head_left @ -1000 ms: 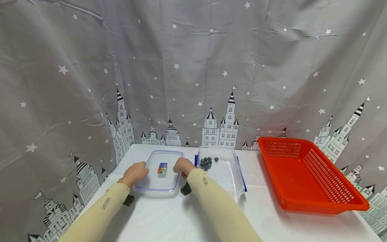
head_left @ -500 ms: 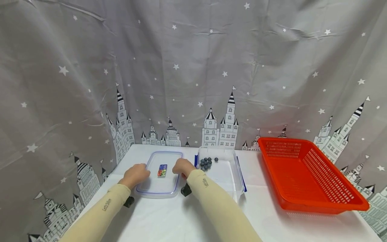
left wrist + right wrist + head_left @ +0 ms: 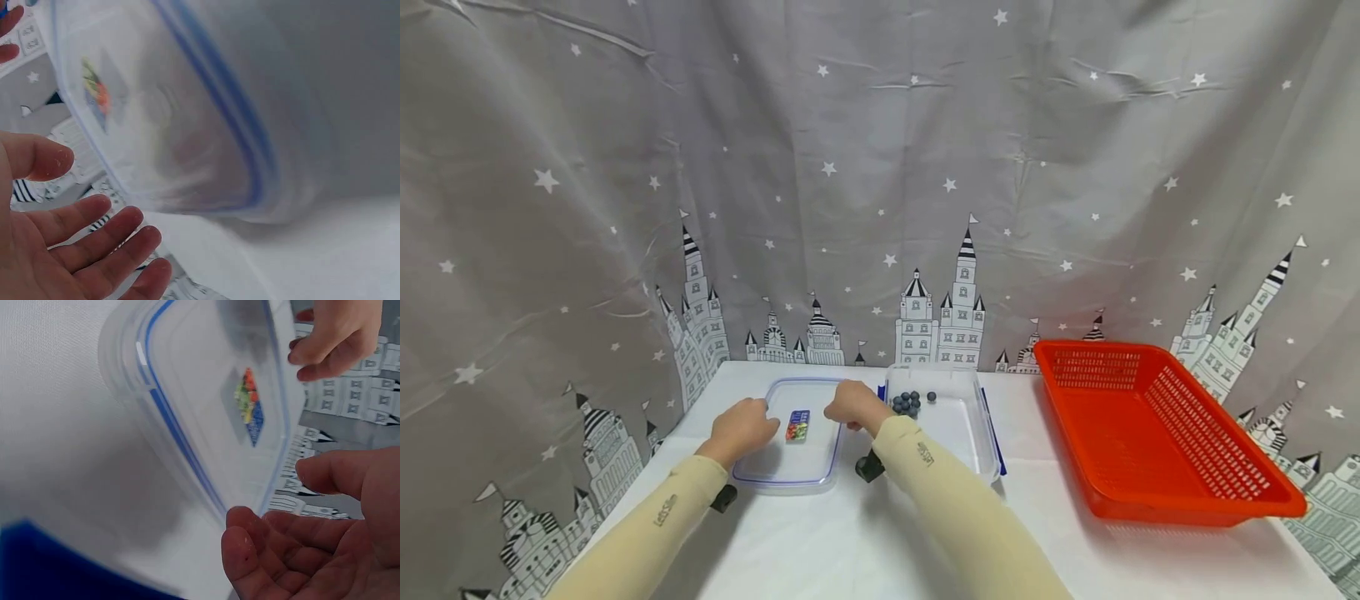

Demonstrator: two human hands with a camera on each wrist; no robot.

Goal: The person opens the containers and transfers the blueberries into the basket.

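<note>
A clear plastic lid (image 3: pixel 801 465) with a blue seal line lies on the white table, a fruit-printed label (image 3: pixel 797 426) at its middle. My left hand (image 3: pixel 741 432) hovers at the lid's left edge; the left wrist view shows its fingers (image 3: pixel 94 234) spread and nothing in them. At the lid's right edge is my right hand (image 3: pixel 856 407), thumb (image 3: pixel 331 475) apart from loosely bent fingers, whose tips overlap the lid's corner in the right wrist view. Right of it stands a clear plastic box (image 3: pixel 951 429) with blue side clasps, holding several blueberries (image 3: pixel 906 404), one apart from the cluster.
A red plastic basket (image 3: pixel 1187 505) with slotted walls stands on the right of the table. Behind everything hangs a grey curtain (image 3: pixel 850 208) printed with stars and castles. The white tabletop (image 3: pixel 820 550) extends in front of the lid.
The lid has settled flatter, its label now looking longer. Both hands have risen slightly from its edges, the left a little to the right. The head view has shifted slightly.
</note>
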